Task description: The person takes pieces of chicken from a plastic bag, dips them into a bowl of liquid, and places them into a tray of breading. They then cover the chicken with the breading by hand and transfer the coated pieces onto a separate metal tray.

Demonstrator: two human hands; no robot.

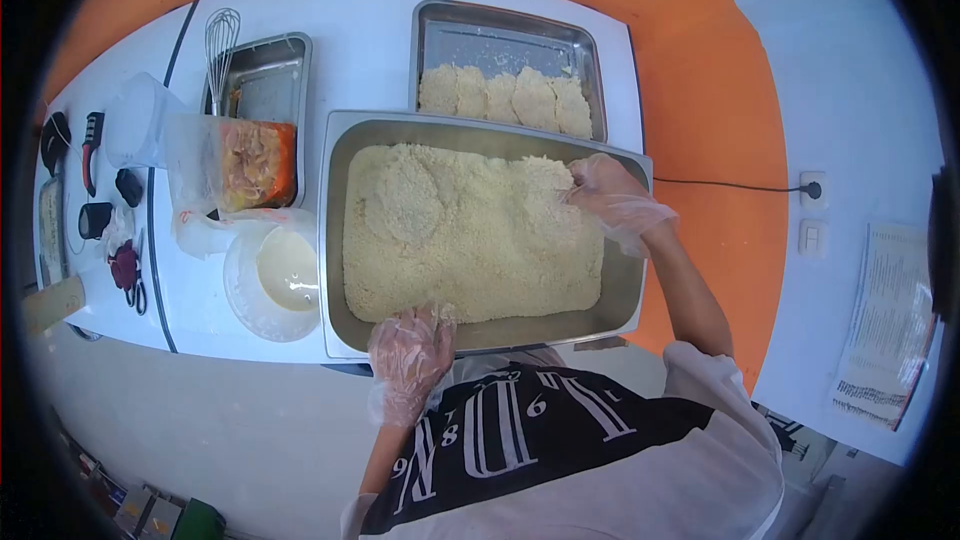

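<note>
A deep metal pan (335, 240) holds a thick bed of pale breadcrumbs (480, 275). My right hand (612, 198), in a clear plastic glove, pinches the right edge of a crumb-coated flat piece (550, 198), its kind hidden by the coating. Another coated piece (408, 202) lies in the crumbs at the left. My left hand (410, 348), also gloved, rests at the pan's near rim with its fingers stretched over the edge toward the crumbs; it holds nothing visible.
Behind stands a metal tray (500, 35) with several breaded pieces (500, 95) in a row. Left of the pan are a bowl of pale batter (288, 268), a bag of raw meat (258, 165), a whisk (220, 55) on a tray, a clear jug (140, 120) and scissors (137, 295).
</note>
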